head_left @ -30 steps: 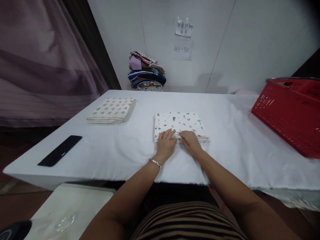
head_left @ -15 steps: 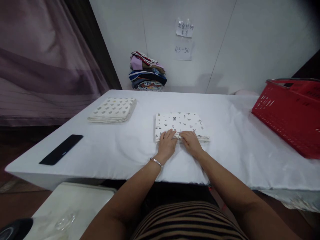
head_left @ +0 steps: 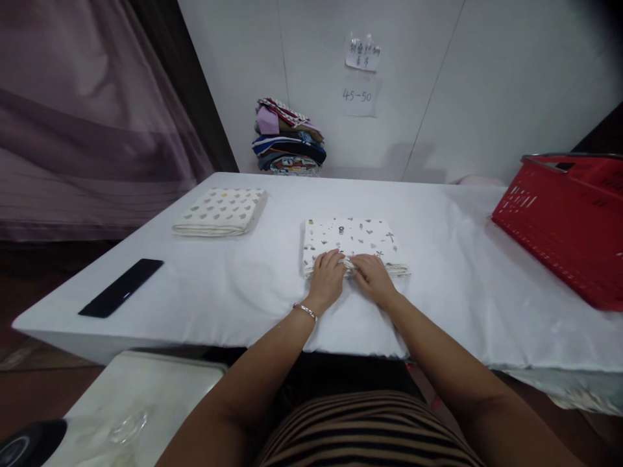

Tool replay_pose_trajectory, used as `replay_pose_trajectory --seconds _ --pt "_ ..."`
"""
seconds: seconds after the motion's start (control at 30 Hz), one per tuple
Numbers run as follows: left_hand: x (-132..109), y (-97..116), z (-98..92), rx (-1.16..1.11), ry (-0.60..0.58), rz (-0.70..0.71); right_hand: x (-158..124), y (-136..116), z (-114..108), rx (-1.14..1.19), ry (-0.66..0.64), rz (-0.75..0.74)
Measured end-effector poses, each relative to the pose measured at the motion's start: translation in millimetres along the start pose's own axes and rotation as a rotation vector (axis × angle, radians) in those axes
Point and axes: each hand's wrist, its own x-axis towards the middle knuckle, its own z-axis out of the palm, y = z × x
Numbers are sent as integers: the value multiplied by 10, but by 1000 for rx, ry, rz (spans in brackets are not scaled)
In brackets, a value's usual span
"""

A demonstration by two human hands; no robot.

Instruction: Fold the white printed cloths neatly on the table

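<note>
On my remote view I record a white-draped table (head_left: 452, 285), its surface lightly rumpled toward the front and right. At its centre I find a folded white cloth with small scattered motifs (head_left: 349, 237) lying flat, its layered edge facing the near side, and toward the far left corner, well apart from it, a folded cream cloth with rows of grey motifs (head_left: 221, 209). I further note a flat black rectangular object (head_left: 121, 287) set obliquely near the left edge, and a red perforated basket (head_left: 564, 227) at the right.
</note>
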Motion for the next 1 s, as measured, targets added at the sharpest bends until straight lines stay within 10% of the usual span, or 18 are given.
replay_pose_trajectory --seconds 1.0 --pt "-56 1 -78 -1 -48 -14 7 42 33 -39 -10 32"
